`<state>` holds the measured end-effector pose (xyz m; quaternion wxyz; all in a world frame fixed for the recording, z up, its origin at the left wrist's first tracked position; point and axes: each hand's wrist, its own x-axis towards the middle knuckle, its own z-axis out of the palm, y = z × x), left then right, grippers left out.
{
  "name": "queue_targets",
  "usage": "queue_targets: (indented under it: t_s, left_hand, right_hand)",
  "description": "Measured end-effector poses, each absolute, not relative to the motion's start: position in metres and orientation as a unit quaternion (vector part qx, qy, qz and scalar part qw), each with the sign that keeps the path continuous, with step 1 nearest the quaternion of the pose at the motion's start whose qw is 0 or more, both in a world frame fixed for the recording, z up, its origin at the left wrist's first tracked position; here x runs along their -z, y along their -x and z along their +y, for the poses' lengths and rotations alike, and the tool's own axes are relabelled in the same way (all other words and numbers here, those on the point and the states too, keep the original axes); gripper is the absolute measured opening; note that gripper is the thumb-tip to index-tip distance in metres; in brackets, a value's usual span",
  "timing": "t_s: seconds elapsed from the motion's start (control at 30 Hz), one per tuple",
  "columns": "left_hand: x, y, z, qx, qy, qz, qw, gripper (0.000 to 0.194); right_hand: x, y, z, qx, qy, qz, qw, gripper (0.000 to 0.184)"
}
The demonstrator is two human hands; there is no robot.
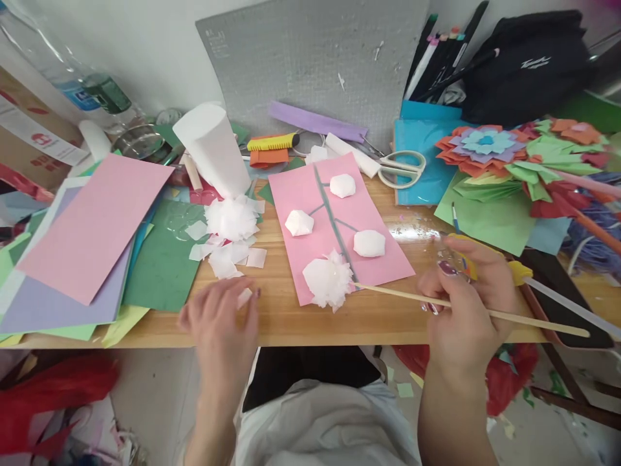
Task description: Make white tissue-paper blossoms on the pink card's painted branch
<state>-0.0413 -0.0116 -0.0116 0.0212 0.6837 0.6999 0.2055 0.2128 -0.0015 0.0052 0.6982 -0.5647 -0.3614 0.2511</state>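
Note:
A pink card [286,194] lies before me with a grey-green stem drawn on it and several white paper puffs [369,243] along its branches. At its lower edge a larger white puff [315,278] has ruffled tissue petals on its right side. My right hand [466,298] is closed round a thin wooden stick [398,293], whose tip reaches the ruffled petals. My left hand [223,310], slightly blurred, is by the table's front edge, its thumb and fingers pinched about a small white paper square [244,298]. Beyond it is a pile of white paper squares [230,220].
Coloured paper sheets [97,226] are stacked at left. A white paper roll [211,149], a yellow cutter [273,142] and scissors [402,168] lie behind the card. Paper flowers [485,142] and a phone [567,304] are at right. A grey cutting mat [310,58] leans against the wall.

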Motion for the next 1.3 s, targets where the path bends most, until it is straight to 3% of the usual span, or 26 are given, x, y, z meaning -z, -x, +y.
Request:
queue_targets:
  t_s: [0.17, 0.33, 0.57, 0.77, 1.0, 1.3]
  left_hand:
    - [0.014, 0.077, -0.016, -0.172, -0.571, 0.798, 0.083, 0.028]
    - [0.022, 0.081, -0.013, -0.177, -0.560, 0.796, 0.142, 0.026]
    - [0.011, 0.071, -0.019, -0.368, -0.505, 0.720, 0.301, 0.018]
    - [-0.001, 0.026, -0.004, -0.422, -0.507, 0.613, 0.435, 0.022]
    - [-0.014, -0.025, 0.042, -0.317, -0.604, 0.592, 0.430, 0.020]
    - [-0.012, -0.044, 0.068, -0.210, -0.648, 0.618, 0.391, 0.022]
  right_hand:
    - [0.007, -0.214, -0.012, -0.280, 0.557, -0.346, 0.702, 0.020]
    - [0.010, -0.211, -0.018, -0.272, 0.541, -0.341, 0.719, 0.018]
    - [0.007, -0.204, -0.027, -0.278, 0.552, -0.329, 0.714, 0.019]
    - [-0.003, -0.203, -0.032, -0.259, 0.528, -0.349, 0.729, 0.017]
    - [-0.011, -0.207, -0.015, -0.169, 0.575, -0.377, 0.706, 0.017]
    - [0.001, -0.215, 0.016, -0.237, 0.592, -0.447, 0.628, 0.024]
